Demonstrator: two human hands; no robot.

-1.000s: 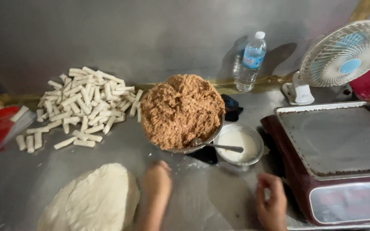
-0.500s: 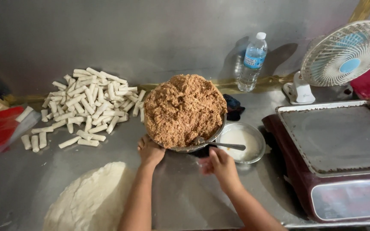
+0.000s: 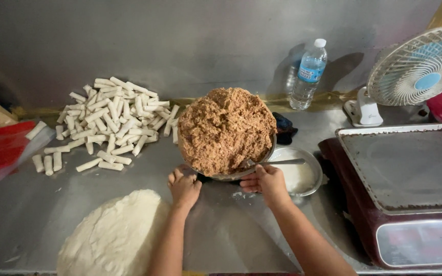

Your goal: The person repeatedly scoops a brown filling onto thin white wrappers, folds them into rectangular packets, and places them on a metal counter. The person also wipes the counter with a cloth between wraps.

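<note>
Metal bowl [image 3: 231, 176] heaped w/ brown filling [image 3: 226, 128], mid-desk toward back edge. Left hand [image 3: 183, 185] and right hand [image 3: 267, 183] both clamped on its near rim. Mound's way over the rim, so a tilt could spill it onto dough sheet [image 3: 113, 235] at front edge.

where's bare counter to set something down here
Bare steel lies between the dough sheet and the scale, around the forearms, and behind the rolls along the wall. It is crowded around the bowl, small dish and bottle.
</note>
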